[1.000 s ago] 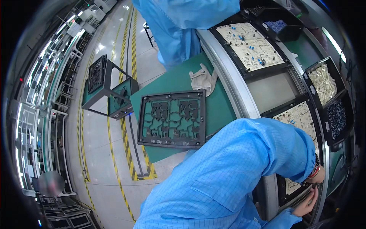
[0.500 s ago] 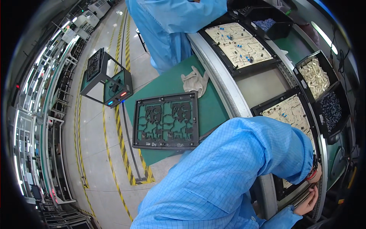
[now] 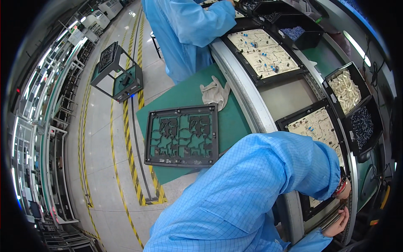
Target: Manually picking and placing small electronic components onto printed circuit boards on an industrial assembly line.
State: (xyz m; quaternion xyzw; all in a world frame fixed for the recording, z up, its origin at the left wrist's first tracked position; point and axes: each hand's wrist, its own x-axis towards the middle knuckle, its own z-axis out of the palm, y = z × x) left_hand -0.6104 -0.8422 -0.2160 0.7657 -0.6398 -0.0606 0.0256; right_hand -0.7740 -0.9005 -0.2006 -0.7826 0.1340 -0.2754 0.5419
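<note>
My left arm, in a blue checked sleeve, reaches across a black-framed circuit board [image 3: 317, 126] on the conveyor line. My left hand [image 3: 344, 190], with a red band at the wrist, is at the line's far side; its fingers are mostly hidden. Just below it, my right hand [image 3: 337, 223] has its fingers bent and close together, beside thin greyish strips along the rail. What it holds, if anything, I cannot make out. Both hands are near the lower end of another framed board [image 3: 314, 202], which my left sleeve partly covers.
A black fixture frame [image 3: 181, 159] and a pale glove [image 3: 215, 93] lie on a green tabletop [image 3: 168, 178]. Bins hold cream parts [image 3: 345, 89] and dark blue parts [image 3: 362, 126]. Farther up is a populated board [image 3: 262, 52], beside a co-worker's blue sleeve [image 3: 197, 23]. A black wheeled-looking box unit [image 3: 119, 75] stands on the floor.
The black box unit on the floor has moved farther away and turned; its red light no longer shows. The co-worker's arm has shifted away. My hands have barely moved.
</note>
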